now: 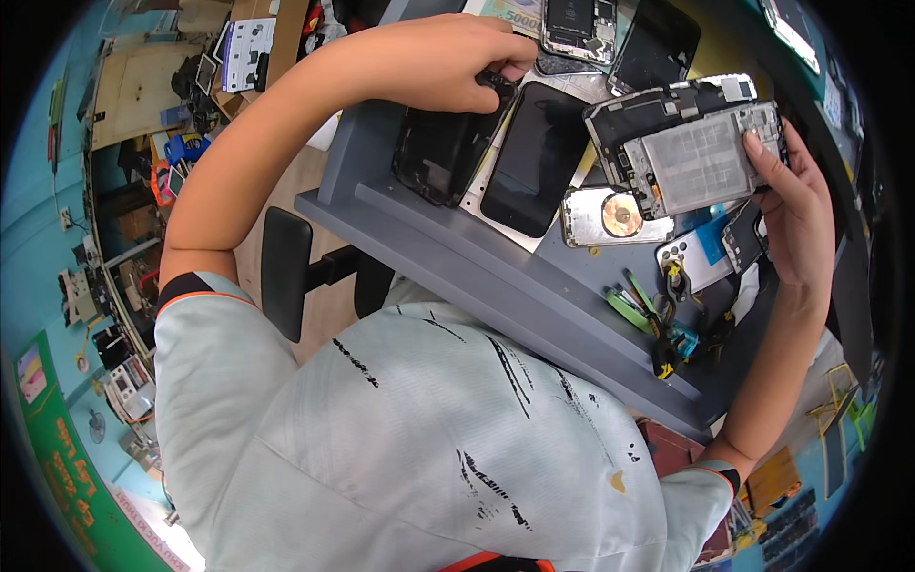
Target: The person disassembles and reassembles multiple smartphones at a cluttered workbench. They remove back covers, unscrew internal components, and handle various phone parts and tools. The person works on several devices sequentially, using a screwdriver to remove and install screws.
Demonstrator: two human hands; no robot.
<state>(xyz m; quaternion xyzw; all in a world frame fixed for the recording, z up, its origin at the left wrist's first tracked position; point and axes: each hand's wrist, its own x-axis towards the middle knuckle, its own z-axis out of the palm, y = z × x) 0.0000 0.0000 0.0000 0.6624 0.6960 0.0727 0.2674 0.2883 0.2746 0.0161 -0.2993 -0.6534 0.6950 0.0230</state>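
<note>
My left hand (453, 65) reaches over the left side of an open grey drawer, its fingers curled closed on the top of a dark phone part (438, 157). Part of that grip is hidden by the hand itself. Held up in my right hand (796, 205) is an opened phone frame (691, 162), the thumb lying over its right end. A second, black phone shell (634, 124) sits right behind that frame, seemingly in the same grip. Between my hands a black phone screen (536, 157) lies on pale flat pieces in the drawer.
The grey drawer's front wall (496, 276) runs across before me. Inside lie a phone housing with a copper-coloured disc (620, 217), a white phone back (694, 262), green-handled pliers (631, 310) and further phone parts (579, 29). A black chair armrest (286, 275) stands left.
</note>
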